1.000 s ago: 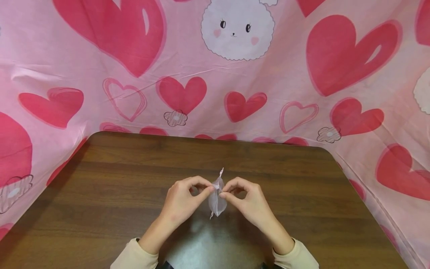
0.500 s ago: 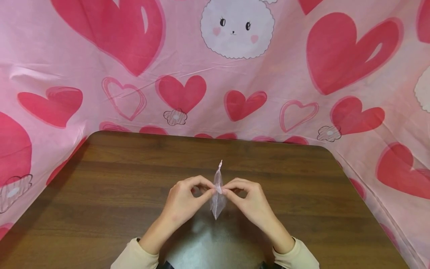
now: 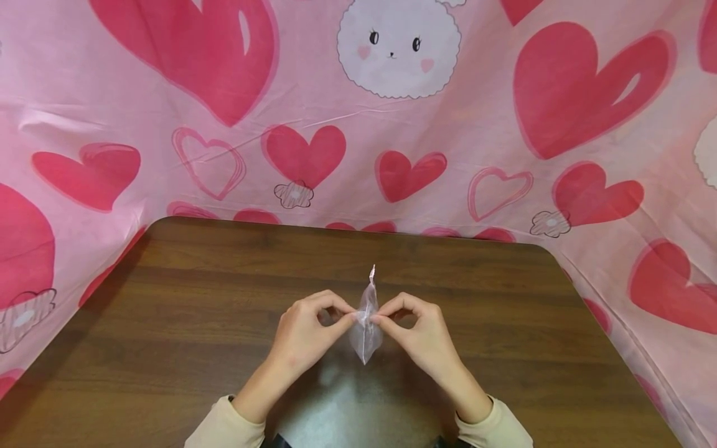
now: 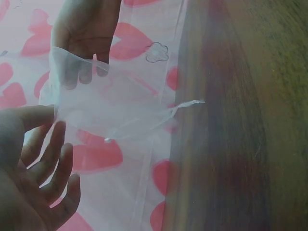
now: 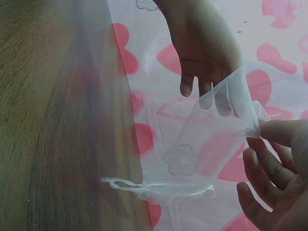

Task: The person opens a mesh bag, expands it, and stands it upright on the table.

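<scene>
A small sheer white mesh drawstring pouch [image 3: 365, 342] is held up above the table in the head view. On its left, my left hand [image 3: 307, 330] pinches the edge between thumb and index finger. My right hand [image 3: 424, 330] pinches the opposite edge in the same manner, leaving a small gap between the fingertips. A thin twisted cord end [image 3: 372, 274] sticks out from the pouch's far end. In the right wrist view the mesh [image 5: 207, 130] is see-through, and bunched white cord [image 5: 163, 187] lies along its lower edge. Nothing shows inside the pouch.
A dark brown wooden table [image 3: 224, 274] with rounded far corners lies under the hands. Behind it and along both sides hangs a pink curtain [image 3: 358, 155] printed with red hearts. Light reflects off the table near its front edge.
The hands came together at the pouch's middle, then parted slightly. The far cord end stands farther out than at first, and the cord end once seen at the near side is out of sight.
</scene>
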Action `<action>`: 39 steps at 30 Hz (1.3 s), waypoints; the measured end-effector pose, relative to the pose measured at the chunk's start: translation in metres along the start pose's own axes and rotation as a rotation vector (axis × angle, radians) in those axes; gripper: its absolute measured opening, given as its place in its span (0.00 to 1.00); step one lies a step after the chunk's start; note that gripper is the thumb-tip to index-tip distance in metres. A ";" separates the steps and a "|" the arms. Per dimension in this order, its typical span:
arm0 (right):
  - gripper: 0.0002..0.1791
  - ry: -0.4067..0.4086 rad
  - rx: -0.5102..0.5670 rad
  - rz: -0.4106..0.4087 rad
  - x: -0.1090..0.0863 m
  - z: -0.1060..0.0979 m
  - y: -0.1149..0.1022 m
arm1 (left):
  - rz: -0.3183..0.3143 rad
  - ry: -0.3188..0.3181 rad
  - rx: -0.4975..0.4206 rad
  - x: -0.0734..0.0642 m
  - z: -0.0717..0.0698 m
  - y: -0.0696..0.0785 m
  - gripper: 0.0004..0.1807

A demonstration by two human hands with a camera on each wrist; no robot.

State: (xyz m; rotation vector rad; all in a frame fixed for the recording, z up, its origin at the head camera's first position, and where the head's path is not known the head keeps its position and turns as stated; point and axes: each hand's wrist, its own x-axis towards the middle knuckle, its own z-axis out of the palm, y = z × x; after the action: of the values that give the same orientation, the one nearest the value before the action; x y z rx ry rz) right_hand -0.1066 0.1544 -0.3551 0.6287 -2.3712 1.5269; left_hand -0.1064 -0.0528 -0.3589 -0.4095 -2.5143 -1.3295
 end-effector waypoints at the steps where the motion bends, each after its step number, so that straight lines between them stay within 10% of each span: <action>1: 0.05 0.000 0.004 0.002 0.000 0.000 0.000 | -0.004 -0.002 -0.007 0.000 0.000 0.000 0.07; 13: 0.07 0.033 -0.009 0.015 0.000 0.000 0.002 | 0.057 -0.098 -0.039 -0.001 -0.001 -0.001 0.13; 24: 0.06 -0.056 0.007 -0.006 0.002 0.002 0.001 | 0.071 0.037 -0.006 0.001 -0.002 -0.001 0.06; 39: 0.04 -0.092 -0.037 -0.002 0.002 0.003 0.003 | 0.085 0.069 -0.002 0.001 0.002 -0.002 0.12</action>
State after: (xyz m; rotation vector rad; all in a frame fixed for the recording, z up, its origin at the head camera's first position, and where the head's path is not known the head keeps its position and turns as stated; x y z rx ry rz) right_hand -0.1096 0.1524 -0.3575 0.7071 -2.4588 1.4794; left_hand -0.1080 -0.0523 -0.3608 -0.4582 -2.4115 -1.2921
